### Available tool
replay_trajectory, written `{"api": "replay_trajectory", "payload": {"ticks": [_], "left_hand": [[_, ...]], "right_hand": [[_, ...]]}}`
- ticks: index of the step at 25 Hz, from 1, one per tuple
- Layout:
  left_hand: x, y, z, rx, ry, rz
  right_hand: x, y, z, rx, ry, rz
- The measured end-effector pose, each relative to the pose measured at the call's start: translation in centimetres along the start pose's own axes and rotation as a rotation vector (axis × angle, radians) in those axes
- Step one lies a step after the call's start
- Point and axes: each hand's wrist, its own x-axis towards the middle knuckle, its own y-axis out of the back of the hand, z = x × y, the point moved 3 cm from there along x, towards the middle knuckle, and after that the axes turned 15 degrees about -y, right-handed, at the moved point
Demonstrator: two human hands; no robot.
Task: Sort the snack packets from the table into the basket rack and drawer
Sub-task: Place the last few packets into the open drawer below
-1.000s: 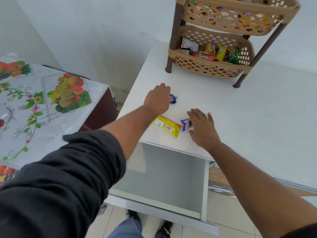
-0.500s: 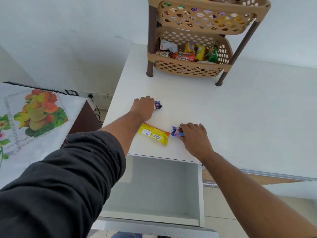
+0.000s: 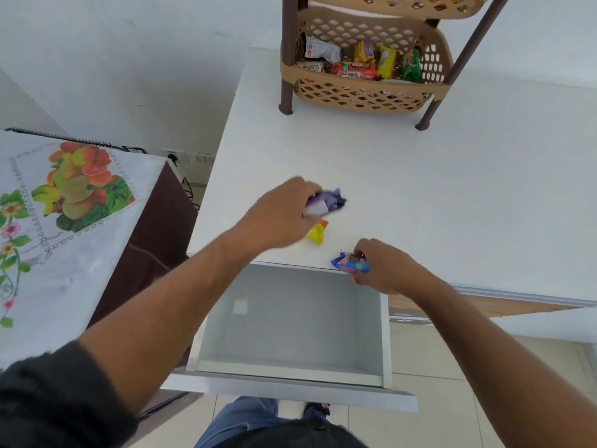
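The left hand (image 3: 277, 215) is gripping a purple packet (image 3: 326, 202) just above the table (image 3: 452, 195), fingers curled round its near end; the picture is blurred there. The right hand (image 3: 381, 266) is pinching a blue packet (image 3: 350, 264) right at the table's front edge, at about 5 o'clock from the left hand. Between them a yellow packet (image 3: 316, 232) is lying flat, partly hidden under the left hand.

All three look light, thin and crinkly, probably slick, so a pinch across the middle or on a sealed end should be holding better than a fingertip drag.

The open drawer (image 3: 290, 328) is sitting directly below the front edge at 6 o'clock, with nothing showing inside. The basket rack (image 3: 365, 92) is standing at 12 o'clock, its lower basket already holding several packets, with bare tabletop lying between.
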Motion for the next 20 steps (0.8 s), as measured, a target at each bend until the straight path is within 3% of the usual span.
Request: {"api": "replay_trajectory", "payload": {"ticks": [3, 7, 9, 13, 20], "left_hand": [[-5.5, -1.7, 2.9, -0.075, -0.074, -0.330], [-11.0, -6.8, 0.8, -0.070, 0.042, -0.716], [-12.5, -10.4, -1.9, -0.061, 0.112, -0.774], [-14.1, -16.7, -7.2, -0.032, 0.236, -0.746], [-15.8, -23.3, -11.1, 0.009, 0.268, -0.849]], "right_hand": [[-3.3, -1.1, -1.4, -0.290, 0.045, -0.199], [-4.4, -5.4, -2.5, -0.424, 0.068, -0.360], [-3.2, -8.5, -2.9, -0.407, 0.095, -0.383], [-0.1, -14.9, -3.1, -0.322, 0.078, -0.359], [2.9, -23.1, -2.5, -0.212, 0.042, -0.258]]}}
